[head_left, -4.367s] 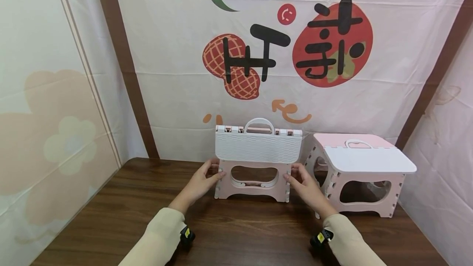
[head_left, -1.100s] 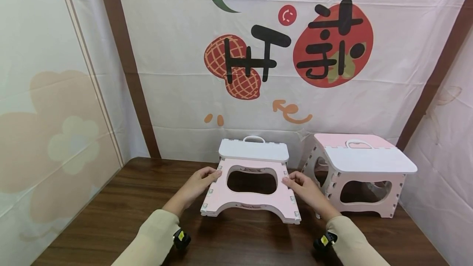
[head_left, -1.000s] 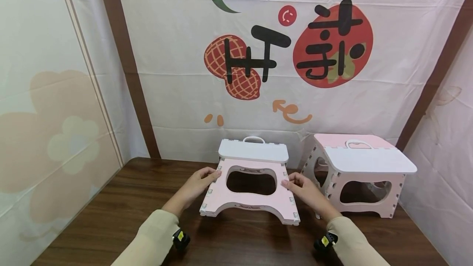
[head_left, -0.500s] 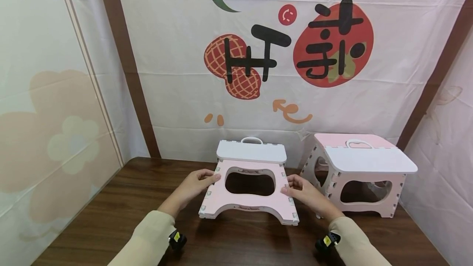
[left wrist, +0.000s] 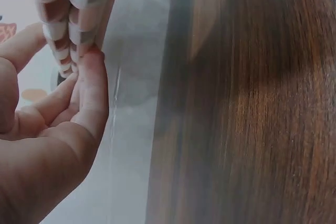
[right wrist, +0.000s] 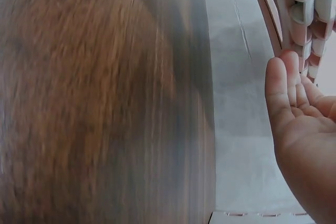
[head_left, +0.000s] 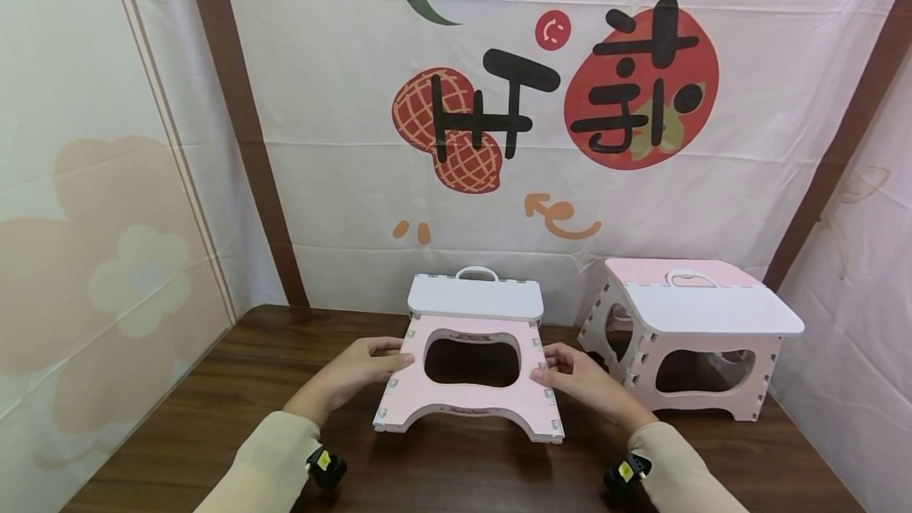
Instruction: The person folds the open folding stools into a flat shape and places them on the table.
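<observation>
Between my two hands is a pink and white folding stool (head_left: 472,397), folded flat and tilted with its leg end toward me. Its white top flap (head_left: 476,298) and carry handle (head_left: 477,270) are at the far end. My left hand (head_left: 351,374) pinches its left side edge, thumb on the pink panel and fingers beneath. On the opposite edge my right hand (head_left: 586,388) grips in the same way. Both wrist views show the layered hinge edges, with the left hand (left wrist: 58,129) and right hand (right wrist: 307,124) curled at them. The panel hides the stool's underside.
A second pink and white stool (head_left: 712,309) stands unfolded at the right, close to my right hand. The dark wooden table (head_left: 235,410) extends to the left and front. A printed cloth (head_left: 335,149) hangs along the back edge.
The folded stool has gone from nearly upright to tilted back, its leg end swinging toward me. Over the last second both hands have carried it slightly left and nearer.
</observation>
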A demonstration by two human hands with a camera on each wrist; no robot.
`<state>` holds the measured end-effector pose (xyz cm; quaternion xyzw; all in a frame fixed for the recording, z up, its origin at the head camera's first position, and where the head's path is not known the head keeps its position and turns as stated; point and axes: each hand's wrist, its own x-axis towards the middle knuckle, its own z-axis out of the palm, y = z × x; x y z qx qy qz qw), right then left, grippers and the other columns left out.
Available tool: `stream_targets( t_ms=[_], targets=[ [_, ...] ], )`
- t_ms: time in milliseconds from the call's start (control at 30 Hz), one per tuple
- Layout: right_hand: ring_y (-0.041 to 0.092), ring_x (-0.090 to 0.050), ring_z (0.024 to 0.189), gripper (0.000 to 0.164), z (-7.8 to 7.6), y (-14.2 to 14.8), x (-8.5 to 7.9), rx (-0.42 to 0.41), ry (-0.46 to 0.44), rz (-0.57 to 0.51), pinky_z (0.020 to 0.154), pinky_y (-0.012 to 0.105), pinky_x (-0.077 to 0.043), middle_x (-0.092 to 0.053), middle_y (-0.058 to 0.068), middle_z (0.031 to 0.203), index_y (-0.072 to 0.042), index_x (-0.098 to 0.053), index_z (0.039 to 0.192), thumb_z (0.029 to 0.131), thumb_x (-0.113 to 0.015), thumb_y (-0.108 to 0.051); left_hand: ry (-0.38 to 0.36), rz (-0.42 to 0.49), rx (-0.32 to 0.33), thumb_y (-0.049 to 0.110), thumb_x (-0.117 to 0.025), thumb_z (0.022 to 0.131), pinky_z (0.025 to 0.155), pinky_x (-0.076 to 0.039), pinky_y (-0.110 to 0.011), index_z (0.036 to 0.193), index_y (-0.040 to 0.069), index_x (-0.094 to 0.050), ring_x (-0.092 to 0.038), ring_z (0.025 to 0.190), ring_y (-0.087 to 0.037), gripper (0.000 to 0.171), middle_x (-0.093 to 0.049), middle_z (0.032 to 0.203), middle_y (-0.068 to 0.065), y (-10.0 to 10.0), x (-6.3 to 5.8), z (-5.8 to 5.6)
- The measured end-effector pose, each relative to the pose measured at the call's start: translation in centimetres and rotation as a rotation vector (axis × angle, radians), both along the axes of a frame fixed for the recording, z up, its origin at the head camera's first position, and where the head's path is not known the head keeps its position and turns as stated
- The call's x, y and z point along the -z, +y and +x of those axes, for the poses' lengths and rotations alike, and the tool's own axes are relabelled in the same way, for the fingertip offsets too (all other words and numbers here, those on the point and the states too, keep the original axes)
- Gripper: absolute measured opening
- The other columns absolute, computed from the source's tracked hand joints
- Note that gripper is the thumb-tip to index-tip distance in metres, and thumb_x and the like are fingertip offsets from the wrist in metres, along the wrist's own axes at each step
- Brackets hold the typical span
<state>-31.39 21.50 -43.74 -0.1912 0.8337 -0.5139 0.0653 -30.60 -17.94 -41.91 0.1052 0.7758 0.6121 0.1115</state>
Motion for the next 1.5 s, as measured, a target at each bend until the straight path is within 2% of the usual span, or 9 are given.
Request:
stream_targets(
  t_ms=[67,233,333,533,800,1000,1333,1500],
  targets=[
    [0.022,-0.062,0.094,0.049,0.0,-0.3,-0.1,-0.002,-0.003,-0.004,0.086,0.046,-0.052,-0.063,0.008,0.108,-0.003,-0.06,0.126,0.092,-0.074,-0.035,-0.015,0.024,0.022,0.028,-0.074,0.093,0.098,-0.05,-0.041,0.14,-0.012,-0.047,-0.06,0.114,-0.024,0.068,-0.059,0.13,-0.02,-0.3,0.1,0.0],
    [0.022,-0.061,0.092,0.048,0.0,-0.9,-0.2,0.003,0.007,-0.014,0.082,0.038,-0.052,-0.063,0.009,0.106,0.0,-0.06,0.125,0.092,-0.075,-0.032,-0.059,0.087,0.073,0.022,-0.07,0.095,0.102,-0.046,-0.039,0.145,-0.014,-0.038,-0.058,0.118,-0.024,0.069,-0.052,0.139,-0.024,-1.1,0.3,0.2],
    [0.021,-0.06,0.093,0.049,0.1,-1.4,-0.1,0.008,0.01,-0.022,0.08,0.035,-0.052,-0.063,0.009,0.105,0.0,-0.06,0.126,0.092,-0.075,-0.032,-0.063,0.095,0.073,0.022,-0.068,0.097,0.106,-0.042,-0.042,0.147,-0.014,-0.035,-0.056,0.122,-0.025,0.07,-0.049,0.143,-0.026,-1.4,0.3,0.4],
    [0.021,-0.061,0.092,0.047,0.0,-2.6,0.4,-0.026,0.014,-0.052,0.08,0.033,-0.052,-0.063,0.008,0.105,0.001,-0.059,0.126,0.093,-0.074,-0.03,-0.07,0.102,0.01,0.021,-0.068,0.097,0.112,-0.033,-0.051,0.147,-0.014,-0.035,-0.052,0.126,-0.028,0.069,-0.045,0.146,-0.028,-2.0,0.2,0.8],
    [0.019,-0.06,0.093,0.049,-0.1,-4.3,0.5,-0.033,0.025,-0.069,0.079,0.03,-0.052,-0.063,0.009,0.105,0.003,-0.058,0.128,0.093,-0.073,-0.028,-0.079,0.087,-0.041,0.021,-0.065,0.099,0.104,-0.042,-0.046,0.147,-0.013,-0.036,-0.061,0.11,-0.021,0.066,-0.056,0.136,-0.022,-3.2,-0.2,1.1],
    [0.018,-0.06,0.091,0.048,0.0,-5.9,0.6,-0.047,0.033,-0.078,0.078,0.029,-0.052,-0.063,0.008,0.103,0.004,-0.058,0.128,0.094,-0.072,-0.027,-0.093,0.064,-0.093,0.024,-0.063,0.1,0.101,-0.043,-0.045,0.146,-0.012,-0.039,-0.062,0.106,-0.02,0.064,-0.061,0.13,-0.017,-4.4,-0.3,1.3],
    [0.016,-0.061,0.091,0.05,-0.2,-8.0,0.9,-0.056,0.021,-0.068,0.078,0.029,-0.052,-0.063,0.006,0.104,0.002,-0.059,0.129,0.093,-0.073,-0.03,-0.096,0.016,-0.117,0.023,-0.061,0.101,0.094,-0.046,-0.038,0.148,-0.012,-0.036,-0.061,0.103,-0.019,0.064,-0.058,0.133,-0.018,-6.4,-0.1,1.6],
    [0.017,-0.06,0.091,0.052,-0.2,-8.9,0.8,-0.073,0.014,-0.062,0.078,0.029,-0.052,-0.062,0.006,0.104,0.002,-0.058,0.131,0.093,-0.073,-0.031,-0.083,0.003,-0.109,0.022,-0.059,0.102,0.09,-0.047,-0.035,0.148,-0.014,-0.032,-0.06,0.103,-0.019,0.064,-0.055,0.136,-0.022,-7.3,-0.2,1.7]
  ],
)
